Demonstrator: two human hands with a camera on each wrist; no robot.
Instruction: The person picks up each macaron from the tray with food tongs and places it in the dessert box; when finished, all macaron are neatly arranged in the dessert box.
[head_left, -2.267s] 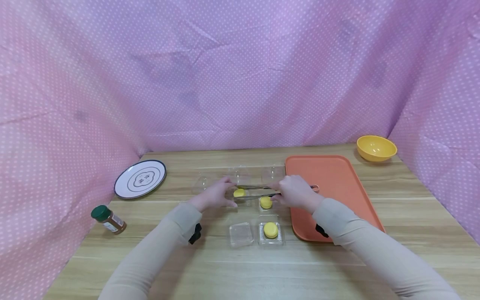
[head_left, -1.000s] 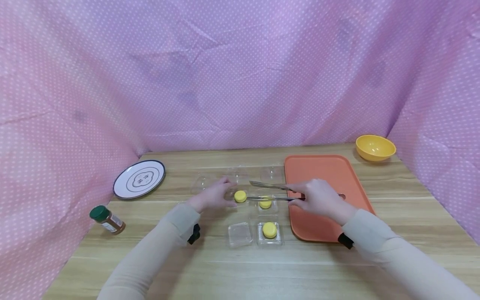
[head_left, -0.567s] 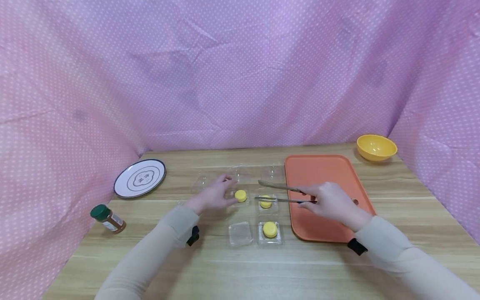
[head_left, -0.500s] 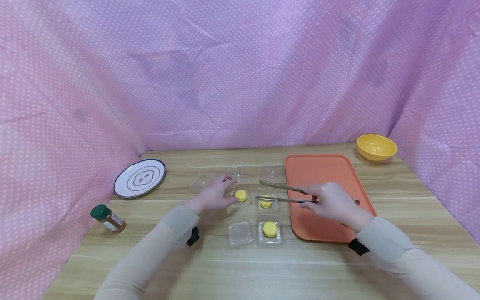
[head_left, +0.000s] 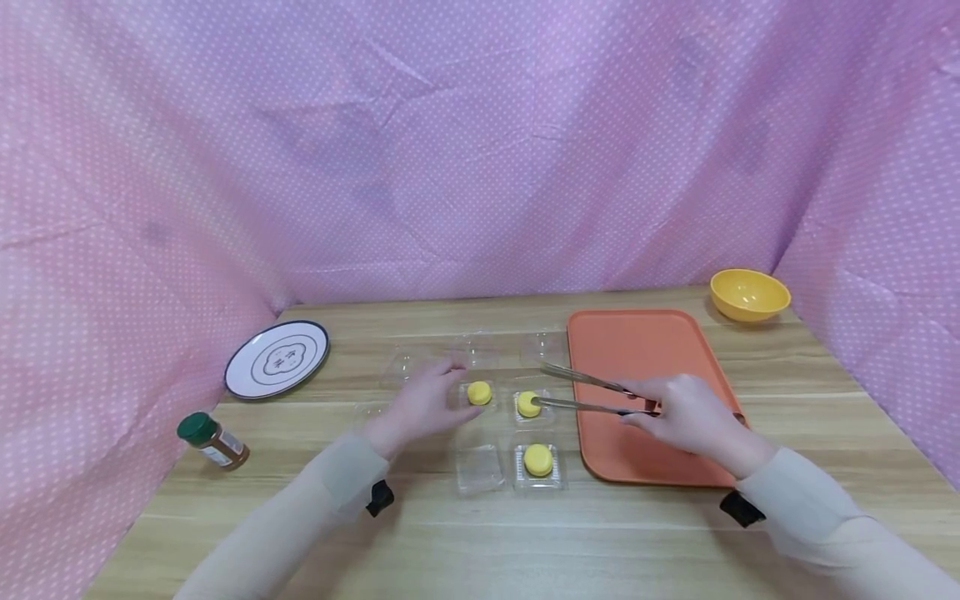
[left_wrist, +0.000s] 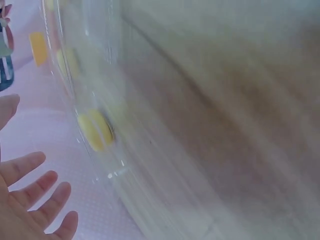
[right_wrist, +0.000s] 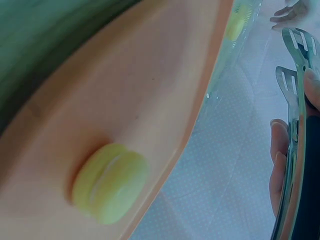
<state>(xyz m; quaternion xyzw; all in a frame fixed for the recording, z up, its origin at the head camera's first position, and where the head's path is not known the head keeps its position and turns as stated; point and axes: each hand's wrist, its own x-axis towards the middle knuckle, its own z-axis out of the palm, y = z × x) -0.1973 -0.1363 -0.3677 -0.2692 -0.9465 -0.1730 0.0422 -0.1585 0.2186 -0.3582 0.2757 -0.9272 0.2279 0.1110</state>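
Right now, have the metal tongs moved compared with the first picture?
Yes, to the right: the tips of the metal tongs sit closer to the left edge of the orange tray, and the right hand gripping them is further across it.

A white, dark-rimmed plate [head_left: 277, 360] with a line pattern in its middle lies at the far left of the wood-grained bench [head_left: 450, 542], and a brown, green-lidded jar [head_left: 216, 443] stands nearer the front on that side. A yellow bowl [head_left: 749, 297] sits at the far right corner; pink, white-dotted cloth [head_left: 480, 150] hangs behind and on both sides.
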